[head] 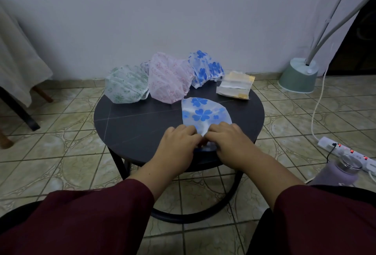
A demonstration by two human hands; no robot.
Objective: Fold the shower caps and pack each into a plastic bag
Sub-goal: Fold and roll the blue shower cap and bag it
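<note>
Both hands (200, 142) pinch the flattened, translucent blue-clover shower cap (205, 115).

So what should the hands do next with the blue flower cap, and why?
Probably fold the near edge away toward the far edge. Both the left hand and the right hand pinch the near edge of the blue flower cap, which lies flat and open on the round table. The plastic bags look too small for an unfolded cap.
</note>
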